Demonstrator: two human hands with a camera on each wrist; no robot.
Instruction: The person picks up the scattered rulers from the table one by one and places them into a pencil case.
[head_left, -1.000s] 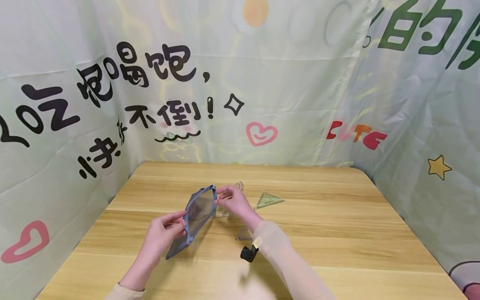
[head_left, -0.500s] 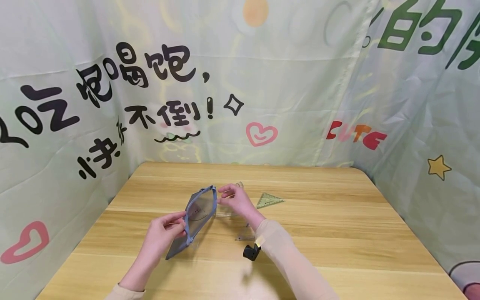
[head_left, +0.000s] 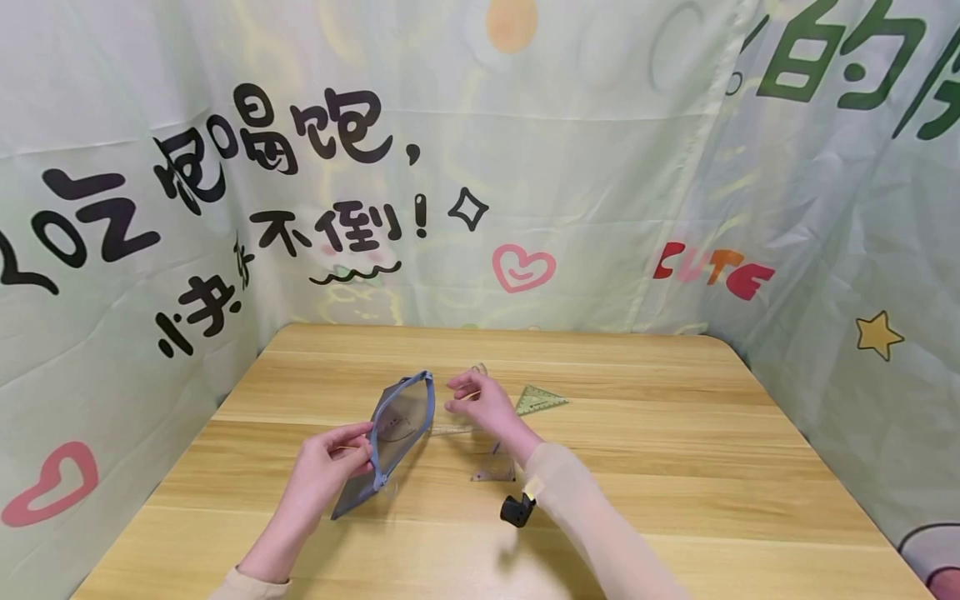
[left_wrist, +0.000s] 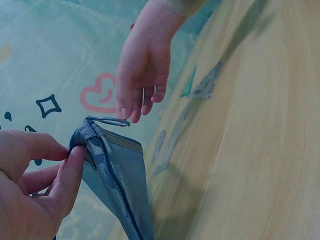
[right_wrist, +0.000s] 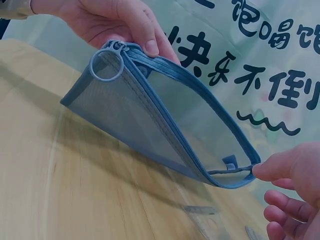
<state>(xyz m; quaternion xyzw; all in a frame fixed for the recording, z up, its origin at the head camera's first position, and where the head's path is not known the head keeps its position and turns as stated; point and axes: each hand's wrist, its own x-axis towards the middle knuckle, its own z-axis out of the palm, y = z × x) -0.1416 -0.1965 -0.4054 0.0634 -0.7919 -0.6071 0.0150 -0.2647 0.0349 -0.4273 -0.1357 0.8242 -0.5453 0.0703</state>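
Observation:
A blue-grey mesh zip pouch [head_left: 397, 425] stands on edge over the wooden table [head_left: 675, 433], its zip mouth spread apart. My left hand [head_left: 330, 467] pinches the near end of the pouch beside the ring pull [right_wrist: 106, 65], thumb and forefinger on the trim. My right hand [head_left: 483, 404] hovers just right of the pouch's far end, fingers relaxed and holding nothing. In the right wrist view one fingertip [right_wrist: 270, 170] sits close to the far corner of the pouch [right_wrist: 165, 130]. The left wrist view shows the right hand [left_wrist: 142, 70] hanging above the pouch [left_wrist: 120, 180].
A green set square [head_left: 538, 400] lies right of my right hand. A clear ruler [head_left: 450, 430] and a clear plastic piece [head_left: 495, 471] lie under my right forearm. Printed cloth walls [head_left: 525, 167] close in the table at the back and both sides.
My right hand has let go of the pouch's far end and drifted slightly right. The left hand and pouch have stayed put.

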